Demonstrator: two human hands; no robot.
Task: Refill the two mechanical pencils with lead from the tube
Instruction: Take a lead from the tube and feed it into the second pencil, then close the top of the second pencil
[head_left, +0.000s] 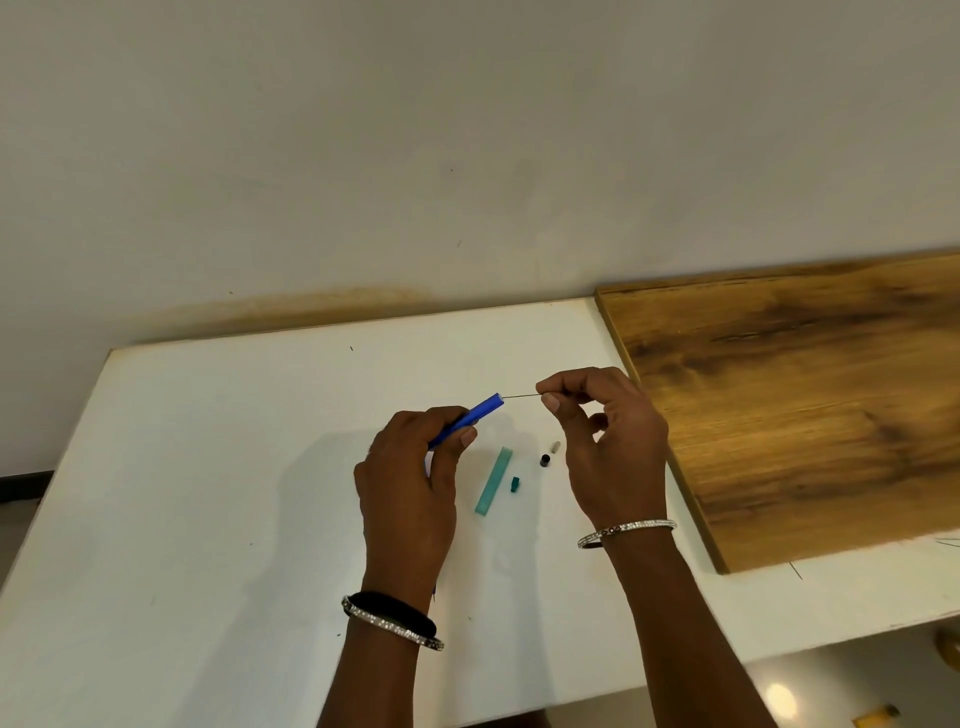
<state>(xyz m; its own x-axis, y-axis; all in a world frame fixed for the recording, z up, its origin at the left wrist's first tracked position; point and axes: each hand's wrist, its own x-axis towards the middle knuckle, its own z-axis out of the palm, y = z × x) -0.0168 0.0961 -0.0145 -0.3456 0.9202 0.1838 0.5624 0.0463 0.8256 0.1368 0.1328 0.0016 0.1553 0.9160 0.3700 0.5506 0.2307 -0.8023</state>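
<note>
Two bare forearms without sleeves, left hand (410, 483) with a silver studded bangle (392, 623) at the wrist beside a black band (389, 605), right hand (608, 441) with one slim patterned silver bangle (626, 531)

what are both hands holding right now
Left hand: closed around the blue pencil.
Right hand: pinching a thin lead, its tip at the pencil's open end.
</note>
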